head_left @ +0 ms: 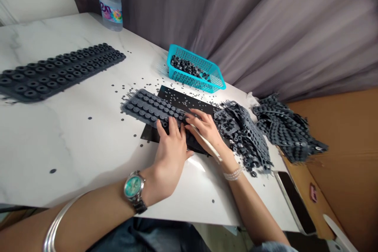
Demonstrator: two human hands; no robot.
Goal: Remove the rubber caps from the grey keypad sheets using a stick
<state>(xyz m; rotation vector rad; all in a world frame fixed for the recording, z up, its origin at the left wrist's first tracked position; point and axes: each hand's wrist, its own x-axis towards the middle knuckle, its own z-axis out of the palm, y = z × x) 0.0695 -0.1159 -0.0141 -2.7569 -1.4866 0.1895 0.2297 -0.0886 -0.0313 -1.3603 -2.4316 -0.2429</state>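
Note:
A dark grey rubber sheet with rows of round raised cups (147, 106) lies over a black mat (189, 102) on the white table. My left hand (171, 147) presses on the sheet's near edge, fingers spread apart. Held in my right hand (206, 130) is a slim white tool (206, 141), its tip at the sheet's right part, close to my left fingers. The exact tip contact is hidden by my fingers. Small dark discs are scattered over the mat and around the sheet.
Behind the mat stands a turquoise basket (195, 80) of small black rings. Another cupped sheet (56, 71) lies left, near a water bottle (110, 4). To the right are loose rings with a perforated sheet (251, 130), piled sheets (288, 130) and a phone (295, 201).

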